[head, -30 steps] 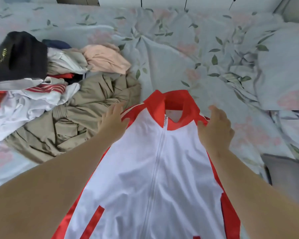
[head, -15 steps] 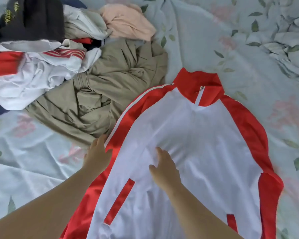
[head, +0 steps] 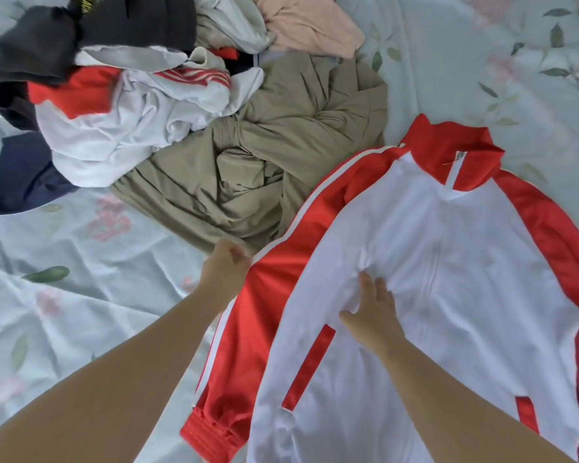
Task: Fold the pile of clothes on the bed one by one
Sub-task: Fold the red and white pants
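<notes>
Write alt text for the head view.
A white zip-up track jacket with red sleeves lies on a floral bedsheet; the left hand grips one sleeve, the right hand presses its front. A heap of unfolded clothes lies beside it.

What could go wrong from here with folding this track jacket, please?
The left hand grips the red sleeve right beside the khaki garment, so it might drag that along. The white front puckers at the right hand; folding now could set creases.

Smooth, faintly glossy cloth jacket (head: 448, 262)
</notes>
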Tool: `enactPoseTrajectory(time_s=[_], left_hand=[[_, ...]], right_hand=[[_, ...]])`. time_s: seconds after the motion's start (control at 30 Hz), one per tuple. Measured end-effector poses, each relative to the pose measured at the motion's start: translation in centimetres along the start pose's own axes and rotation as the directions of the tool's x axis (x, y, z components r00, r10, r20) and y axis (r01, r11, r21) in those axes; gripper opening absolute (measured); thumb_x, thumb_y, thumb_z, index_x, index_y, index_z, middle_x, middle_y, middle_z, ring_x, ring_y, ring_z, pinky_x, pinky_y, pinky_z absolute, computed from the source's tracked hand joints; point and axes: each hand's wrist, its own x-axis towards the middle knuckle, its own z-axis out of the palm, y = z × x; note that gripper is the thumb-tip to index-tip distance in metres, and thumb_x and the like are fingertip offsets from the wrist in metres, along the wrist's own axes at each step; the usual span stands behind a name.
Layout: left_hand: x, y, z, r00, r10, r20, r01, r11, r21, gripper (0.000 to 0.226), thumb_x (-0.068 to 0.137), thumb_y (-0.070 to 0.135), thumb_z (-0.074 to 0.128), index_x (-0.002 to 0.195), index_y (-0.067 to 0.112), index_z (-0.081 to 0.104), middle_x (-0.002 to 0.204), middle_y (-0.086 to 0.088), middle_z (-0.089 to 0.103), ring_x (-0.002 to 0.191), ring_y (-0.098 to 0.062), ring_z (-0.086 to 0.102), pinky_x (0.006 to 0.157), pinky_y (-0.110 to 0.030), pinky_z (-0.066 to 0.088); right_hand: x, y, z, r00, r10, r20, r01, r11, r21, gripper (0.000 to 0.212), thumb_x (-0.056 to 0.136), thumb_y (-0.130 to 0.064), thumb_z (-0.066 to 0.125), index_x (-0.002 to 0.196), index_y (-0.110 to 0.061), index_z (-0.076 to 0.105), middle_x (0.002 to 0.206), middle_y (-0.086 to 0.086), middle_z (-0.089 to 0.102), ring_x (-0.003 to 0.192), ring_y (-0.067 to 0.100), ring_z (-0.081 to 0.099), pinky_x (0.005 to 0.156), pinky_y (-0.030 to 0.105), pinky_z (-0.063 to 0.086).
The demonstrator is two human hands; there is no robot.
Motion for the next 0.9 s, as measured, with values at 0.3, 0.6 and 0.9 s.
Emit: enactPoseTrajectory(time_s=[0.3, 0.6, 0.9], left_hand=[[7.7, 3.5, -9.2, 0.894, 0.051, -0.444, -0.181, 0.950, -0.256, 0.013, 0.091, 0.016, 0.051, 0.101, 0.019, 0.045, 0.078, 0.009, 0.044, 0.074, -0.019, 0.047, 0.060, -0.028, 0.038], [4.4, -4.4, -3.9, 0.956, -0.286, -0.069, 0.291, 0.954, 0.078, 0.080, 0.077, 0.037, 0.074, 0.139, 0.007, 0.033, 0.134, -0.018, 0.043, 0.122, -0.036, 0.045, 0.103, -0.046, 0.039], [1.7, -3.1, -5.4, 0.959, -0.265, 0.106, 0.272, 0.961, -0.059, 0.046, 0.077, 0.036, 0.076, 0.107, 0.005, 0.059, 0.104, -0.013, 0.066, 0.096, -0.032, 0.063, 0.088, -0.046, 0.052]], right_hand=[[2.0, -1.3, -0.4, 0.977, 0.134, 0.164, -0.128, 0.991, -0.046, 0.101, 0.083, -0.044, 0.062, 0.149, -0.034, -0.014, 0.156, 0.002, -0.023, 0.145, 0.029, -0.016, 0.117, 0.052, 0.012], [2.3, -1.9, -0.7, 0.961, 0.179, 0.212, -0.158, 0.981, -0.112, 0.105, 0.083, -0.044, 0.063, 0.148, -0.034, -0.018, 0.155, 0.003, -0.026, 0.145, 0.032, -0.015, 0.117, 0.045, 0.010], [2.4, -1.2, -0.5, 0.967, 0.145, 0.208, -0.138, 0.989, -0.045, 0.106, 0.082, -0.042, 0.067, 0.148, -0.036, -0.016, 0.155, 0.000, -0.027, 0.145, 0.029, -0.017, 0.117, 0.046, 0.009]])
